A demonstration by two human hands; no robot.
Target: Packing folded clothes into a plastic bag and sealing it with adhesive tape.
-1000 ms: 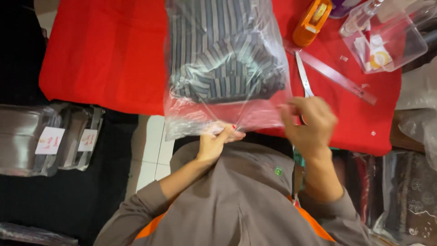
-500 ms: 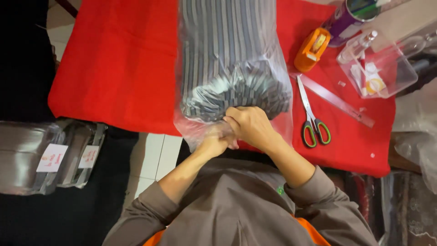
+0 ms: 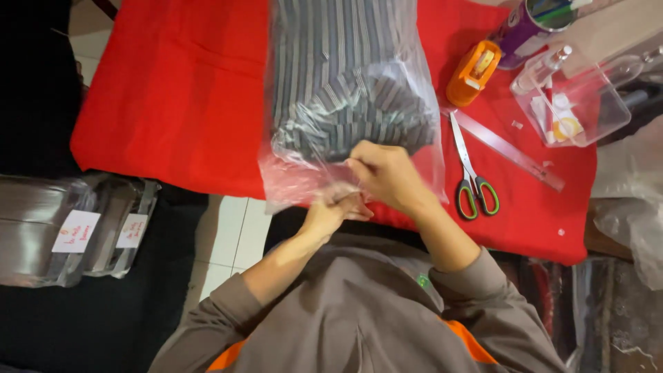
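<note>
Two hands at the near end of one clear plastic bag [image 3: 304, 173], on the edge of the red cloth [image 3: 173, 90]. Left hand [image 3: 331, 214] closed in a pinch on the loose, crinkled open end of the bag, low at the cloth's edge. Right hand [image 3: 387, 176] just above it, fingers curled and pressed on the thin film, thumb and fingers gripping the same end. Inside the bag, one folded striped garment [image 3: 345, 97], soft woven fabric in grey, dark and pale lines, bunched at the near side.

To the right of the bag, one pair of scissors [image 3: 469, 173] with bright metal blades and green-and-black loop handles, flat on the cloth. Beside it, one long transparent ruler [image 3: 511, 148], thin and straight, lying slantwise. One orange tape dispenser [image 3: 473, 72], rounded hard plastic, near the bag's far right corner. One purple cylindrical cup [image 3: 525, 31] behind it. One clear rigid box [image 3: 580, 103], rectangular, with small items inside.

At the left, off the cloth, two packed bags [image 3: 41, 235], glossy and grey, each with one white label.
</note>
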